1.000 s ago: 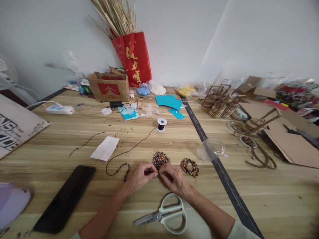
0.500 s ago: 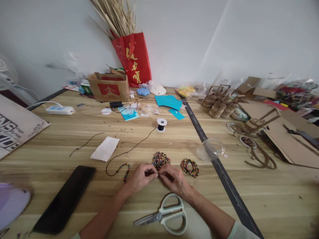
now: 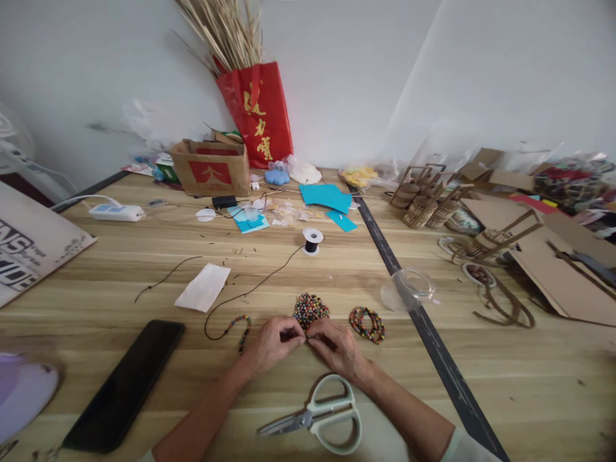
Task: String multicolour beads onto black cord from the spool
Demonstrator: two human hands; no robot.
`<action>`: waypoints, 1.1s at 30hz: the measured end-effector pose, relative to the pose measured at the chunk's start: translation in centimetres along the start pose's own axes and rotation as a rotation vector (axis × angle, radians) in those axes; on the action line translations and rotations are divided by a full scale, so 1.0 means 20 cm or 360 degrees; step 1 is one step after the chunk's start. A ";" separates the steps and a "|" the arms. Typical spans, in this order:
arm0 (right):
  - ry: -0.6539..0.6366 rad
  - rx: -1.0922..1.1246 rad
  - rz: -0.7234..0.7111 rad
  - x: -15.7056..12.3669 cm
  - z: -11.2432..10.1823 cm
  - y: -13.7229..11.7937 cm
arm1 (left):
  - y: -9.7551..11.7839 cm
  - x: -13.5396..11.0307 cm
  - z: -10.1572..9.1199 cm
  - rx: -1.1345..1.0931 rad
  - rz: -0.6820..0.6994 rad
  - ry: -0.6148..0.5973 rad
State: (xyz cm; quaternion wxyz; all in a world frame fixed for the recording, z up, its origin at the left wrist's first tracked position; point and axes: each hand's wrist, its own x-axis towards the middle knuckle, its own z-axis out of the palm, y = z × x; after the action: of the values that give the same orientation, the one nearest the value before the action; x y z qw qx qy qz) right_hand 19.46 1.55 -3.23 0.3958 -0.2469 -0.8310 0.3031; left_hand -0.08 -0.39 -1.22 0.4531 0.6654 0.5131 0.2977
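My left hand (image 3: 275,343) is closed in a pinch at the near edge of a pile of small multicoloured beads (image 3: 312,310). A beaded cord (image 3: 246,328) runs in under this hand, whose fingers appear to grip its end. Meeting it fingertip to fingertip is my right hand (image 3: 337,346), also pinched; whatever is between its fingers is too small to make out. To the right lies a coiled bead bracelet (image 3: 366,325). Scissors with pale green handles (image 3: 334,410) rest just below my hands. The cord's black tail leads back to a white spool (image 3: 312,241).
At left are a black phone (image 3: 126,385) and a white paper piece (image 3: 203,287). A clear plastic lid (image 3: 407,289) sits to the right, near small woven baskets (image 3: 426,199). Along the back stand a cardboard box (image 3: 210,170) and a red bag (image 3: 260,115).
Hardly anything differs. Both hands keep their pinch at the same spot in front of the bead pile, and the objects on the table lie where they were.
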 end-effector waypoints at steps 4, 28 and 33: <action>-0.0010 -0.0001 -0.0002 0.00 0.00 0.00 | 0.00 0.00 0.00 0.0051 0.0017 0.0006; -0.0103 0.0101 0.0006 0.02 -0.02 -0.03 | 0.01 -0.01 0.00 0.0083 0.0007 -0.0008; -0.0148 0.0042 0.0008 0.02 -0.02 -0.04 | 0.00 -0.01 0.00 0.0073 0.0033 -0.0052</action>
State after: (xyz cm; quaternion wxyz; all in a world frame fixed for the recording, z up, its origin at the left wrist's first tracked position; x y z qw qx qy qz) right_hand 19.44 1.32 -2.33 0.3592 -0.2294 -0.8437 0.3262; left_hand -0.05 -0.52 -1.29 0.4430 0.6857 0.5053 0.2797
